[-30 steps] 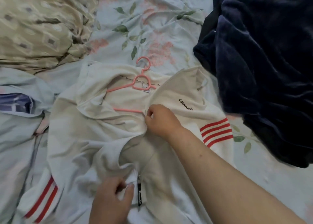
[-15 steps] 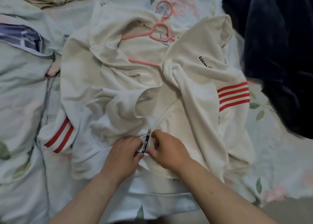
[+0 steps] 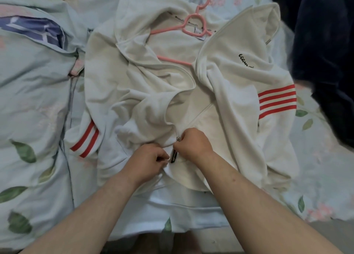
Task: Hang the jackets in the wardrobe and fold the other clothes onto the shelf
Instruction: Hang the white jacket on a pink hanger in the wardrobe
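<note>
Right hand (image 3: 191, 143) has dropped from collar to zip, fingers pinching the zip slider (image 3: 177, 138), left hand (image 3: 151, 157) clenching fabric of the white jacket (image 3: 229, 110), which lies open on the bed (image 3: 316, 177) over a pink hanger (image 3: 191, 21)

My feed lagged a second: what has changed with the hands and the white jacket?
The right hand came down from the chest opening by the pink hanger to the bottom of the zip, where it now pinches the zip slider. The left hand still grips the white jacket at the hem beside it. The jacket stays unzipped, on the hanger, on the bed.
</note>
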Demonstrator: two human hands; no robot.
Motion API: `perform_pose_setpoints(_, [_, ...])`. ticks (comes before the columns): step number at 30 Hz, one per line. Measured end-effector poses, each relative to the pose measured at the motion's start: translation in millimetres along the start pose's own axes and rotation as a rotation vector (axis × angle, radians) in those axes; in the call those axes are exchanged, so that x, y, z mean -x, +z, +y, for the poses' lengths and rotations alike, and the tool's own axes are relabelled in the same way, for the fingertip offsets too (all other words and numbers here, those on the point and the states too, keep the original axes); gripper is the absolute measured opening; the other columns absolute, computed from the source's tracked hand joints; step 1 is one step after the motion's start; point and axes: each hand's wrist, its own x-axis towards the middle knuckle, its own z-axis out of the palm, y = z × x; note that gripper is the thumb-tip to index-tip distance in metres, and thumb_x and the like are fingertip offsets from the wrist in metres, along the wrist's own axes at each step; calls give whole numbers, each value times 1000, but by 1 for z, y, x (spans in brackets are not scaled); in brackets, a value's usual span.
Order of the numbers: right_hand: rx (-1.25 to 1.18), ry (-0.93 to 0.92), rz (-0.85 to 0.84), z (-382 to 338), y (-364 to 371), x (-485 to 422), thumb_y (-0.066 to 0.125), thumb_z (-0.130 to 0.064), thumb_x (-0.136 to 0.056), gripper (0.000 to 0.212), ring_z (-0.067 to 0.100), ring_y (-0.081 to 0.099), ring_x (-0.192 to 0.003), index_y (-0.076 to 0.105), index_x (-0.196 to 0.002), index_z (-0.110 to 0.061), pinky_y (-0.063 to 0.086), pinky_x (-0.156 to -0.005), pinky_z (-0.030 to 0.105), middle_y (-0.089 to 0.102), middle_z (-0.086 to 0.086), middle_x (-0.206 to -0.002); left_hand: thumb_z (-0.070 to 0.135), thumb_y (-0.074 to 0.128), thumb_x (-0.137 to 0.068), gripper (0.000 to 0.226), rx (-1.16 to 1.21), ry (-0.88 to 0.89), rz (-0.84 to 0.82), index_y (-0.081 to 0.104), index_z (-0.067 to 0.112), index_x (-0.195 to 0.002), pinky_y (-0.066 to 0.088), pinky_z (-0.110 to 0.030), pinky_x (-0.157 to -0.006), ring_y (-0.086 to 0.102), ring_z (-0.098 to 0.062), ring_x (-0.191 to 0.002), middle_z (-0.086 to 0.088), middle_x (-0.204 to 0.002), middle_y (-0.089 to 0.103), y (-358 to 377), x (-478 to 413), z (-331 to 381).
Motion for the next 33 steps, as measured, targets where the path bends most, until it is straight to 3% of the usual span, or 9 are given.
perform_pose_setpoints(5, [-58, -44, 47, 8, 9, 13, 56, -19, -76, 12, 16, 52, -63, 48, -67, -18, 31, -49, 27, 54, -5, -66, 18, 74, -85, 6, 3, -1, -22, 78, 22, -88, 46, -18, -76, 59, -3, -82, 17, -80, 61, 5, 8, 2])
perform_pose_setpoints(8, [-55, -128, 95, 14, 15, 31, 51, -19, -84, 10, 17, 56, -73, 61, -80, -21, 39, -59, 28, 62, -7, -76, 24, 71, -87, 5, -39, -43, -155, 76, 26, -89, 45, -20, -76, 58, -3, -82, 18, -82, 59, 8, 24, 1])
perform_pose_setpoints(12, [-97, -206, -77, 30, 28, 58, 57, -15, -91, 16, 18, 64, -86, 74, -93, -15, 50, -75, 30, 73, 0, -91, 25, 63, -89, 19, -90, -145, -347, 60, 36, -73, 47, -25, -75, 58, -4, -81, 15, -82, 61, 16, 50, -7])
perform_pose_setpoints(17, [-8, -200, -125, 38, 33, 67, 59, -16, -89, 16, 18, 63, -83, 75, -89, -17, 48, -70, 28, 73, 0, -89, 22, 60, -89, 27, -167, -159, -484, 53, 35, -66, 38, -22, -70, 53, -7, -79, 15, -79, 55, 22, 56, -4])
perform_pose_setpoints(22, [187, -193, -40, 23, 34, 64, 56, -16, -85, 14, 23, 61, -76, 70, -82, -14, 41, -60, 28, 70, 2, -83, 16, 58, -88, 15, -211, -164, -528, 61, 25, -76, 46, -27, -74, 58, -15, -83, 4, -90, 62, 23, 55, 5])
perform_pose_setpoints(29, [150, -173, 63, 2, 14, 56, 53, -13, -86, 17, 29, 63, -86, 70, -89, -10, 46, -66, 31, 69, 8, -90, 15, 53, -87, 14, -330, -161, -584, 64, 21, -81, 49, -32, -72, 59, -20, -80, 0, -84, 61, 22, 67, 9])
perform_pose_setpoints(33, [158, -223, -47, -3, -3, 45, 56, -16, -86, 16, 26, 63, -89, 72, -90, -13, 51, -73, 32, 70, 5, -94, 21, 49, -90, 14, -422, -185, -579, 63, 21, -87, 46, -32, -74, 58, -22, -83, -3, -92, 62, 30, 81, 4])
